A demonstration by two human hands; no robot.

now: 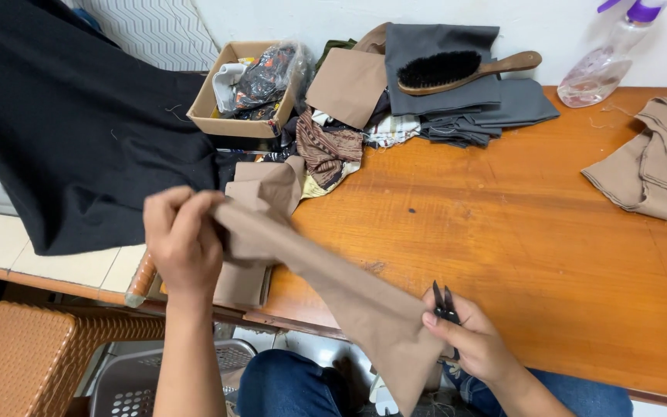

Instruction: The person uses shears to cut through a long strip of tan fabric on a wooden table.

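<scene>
Here, a tan cloth strip point(326, 282) runs diagonally from the clenched left hand point(183, 243) down to the right hand point(468, 340), which pinches it alongside black snips point(445, 305).

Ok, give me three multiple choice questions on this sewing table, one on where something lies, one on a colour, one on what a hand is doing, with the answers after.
1. Where does the wooden brush lie?
A. On the folded grey cloth
B. In the cardboard box
C. On the floor

2. What colour is the cloth strip held between the hands?
A. Black
B. Tan
C. Purple

3. What is the right hand doing?
A. Resting flat on the table
B. Holding small black snips at the strip's end
C. Gripping the spray bottle

Answers: 1 A, the brush sits atop the grey pile; 2 B, the strip is tan; 3 B, the snips stick up from its fingers, while the left hand pinches the other end.
</scene>
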